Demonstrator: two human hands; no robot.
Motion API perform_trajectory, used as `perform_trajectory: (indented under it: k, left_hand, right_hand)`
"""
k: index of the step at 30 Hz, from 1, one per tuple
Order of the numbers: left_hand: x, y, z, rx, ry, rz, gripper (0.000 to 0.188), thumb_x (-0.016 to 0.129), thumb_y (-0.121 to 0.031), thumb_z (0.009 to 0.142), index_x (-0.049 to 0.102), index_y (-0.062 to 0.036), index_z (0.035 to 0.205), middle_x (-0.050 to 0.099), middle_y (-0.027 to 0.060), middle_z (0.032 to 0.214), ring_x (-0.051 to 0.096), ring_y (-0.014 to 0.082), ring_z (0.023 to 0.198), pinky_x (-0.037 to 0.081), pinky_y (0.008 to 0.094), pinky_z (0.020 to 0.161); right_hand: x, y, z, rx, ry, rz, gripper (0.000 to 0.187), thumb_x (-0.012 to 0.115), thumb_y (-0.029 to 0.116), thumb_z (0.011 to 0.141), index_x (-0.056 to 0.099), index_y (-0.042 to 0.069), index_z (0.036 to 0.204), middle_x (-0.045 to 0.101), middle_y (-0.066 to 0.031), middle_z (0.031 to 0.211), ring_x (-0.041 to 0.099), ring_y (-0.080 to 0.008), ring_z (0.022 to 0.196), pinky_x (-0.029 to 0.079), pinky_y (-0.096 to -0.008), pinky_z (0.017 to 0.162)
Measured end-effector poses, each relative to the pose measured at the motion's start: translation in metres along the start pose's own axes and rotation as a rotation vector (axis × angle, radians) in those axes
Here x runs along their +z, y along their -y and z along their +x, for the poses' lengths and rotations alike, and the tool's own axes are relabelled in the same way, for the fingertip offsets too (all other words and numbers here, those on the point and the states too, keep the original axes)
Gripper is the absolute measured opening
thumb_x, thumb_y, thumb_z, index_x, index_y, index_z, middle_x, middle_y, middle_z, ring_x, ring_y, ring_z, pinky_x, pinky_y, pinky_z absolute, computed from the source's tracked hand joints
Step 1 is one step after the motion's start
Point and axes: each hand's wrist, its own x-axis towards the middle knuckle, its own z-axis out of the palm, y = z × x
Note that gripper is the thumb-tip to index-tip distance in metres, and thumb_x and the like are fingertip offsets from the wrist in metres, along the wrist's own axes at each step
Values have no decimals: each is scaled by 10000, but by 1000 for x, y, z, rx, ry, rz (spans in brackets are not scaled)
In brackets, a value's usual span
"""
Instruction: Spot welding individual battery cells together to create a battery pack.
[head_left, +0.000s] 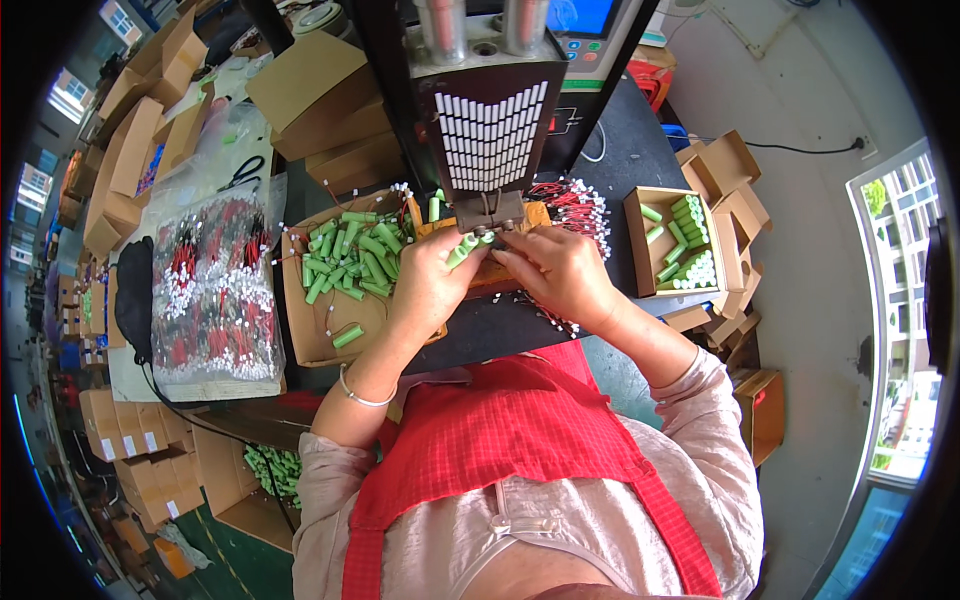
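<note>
My left hand (430, 270) is closed around a green cylindrical battery cell (461, 252) just below the electrodes (490, 224) of a dark bench spot welder (490, 185). From the other side my right hand (562, 272) meets it, thumb and fingers pinched together at the cell's end. What those right fingers hold is too small and covered to make out. Both hands rest by an orange-brown block (537, 215) under the welder head. Beyond my right hand lies a pile of red and black wire leads (572, 205) with white connectors.
An open cardboard box (312, 343) of loose green cells sits left of my hands. Another box (648, 272), to the right, holds cells partly in rows. Bagged wire leads (215, 300) and scissors (242, 173) lie on the left table. A wall (800, 230) bounds the right.
</note>
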Motion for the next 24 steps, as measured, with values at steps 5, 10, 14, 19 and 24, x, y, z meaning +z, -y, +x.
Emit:
perform_trajectory:
  k: [5, 10, 14, 19, 24]
  left_hand:
    - [-47, 23, -11, 83, -381, 268, 269, 619, -28, 789, 584, 2, 1054, 587, 124, 988, 580, 196, 868, 477, 298, 751]
    - [-44, 35, -21, 127, -538, 261, 273, 617, -35, 803, 575, -15, 1071, 573, 91, 903, 575, 166, 803, 476, 280, 668]
    - [-6, 23, -9, 287, -369, 170, 237, 653, -49, 775, 571, -25, 996, 579, 86, 787, 591, 174, 689, 467, 273, 579]
    - [13, 42, -11, 290, -215, 61, 380, 602, -20, 798, 417, -46, 1129, 594, 102, 851, 593, 231, 775, 468, 316, 720]
    - [14, 42, -23, 282, -183, 49, 279, 631, -33, 777, 486, -64, 1013, 617, 62, 879, 592, 194, 805, 381, 390, 925]
  right_hand:
    - [-38, -61, 3, 209, -131, 32, 175, 615, 105, 812, 629, -27, 926, 634, -152, 781, 623, -198, 665, 488, -291, 615]
    - [-30, -153, -6, 239, 25, -226, 121, 585, 53, 760, 638, 29, 866, 604, -136, 827, 607, -310, 745, 492, -355, 660]
    - [-9, -172, 4, 303, 215, -314, 125, 606, 103, 725, 603, 49, 838, 604, -146, 850, 594, -332, 793, 476, -401, 708]
    - [-13, -157, 7, 353, 241, -484, 107, 549, 85, 715, 605, 84, 806, 606, -128, 839, 610, -312, 802, 486, -408, 711]
    - [-31, -141, 4, 284, 153, -548, 84, 541, 106, 734, 604, 53, 723, 583, -121, 800, 584, -294, 839, 472, -374, 733]
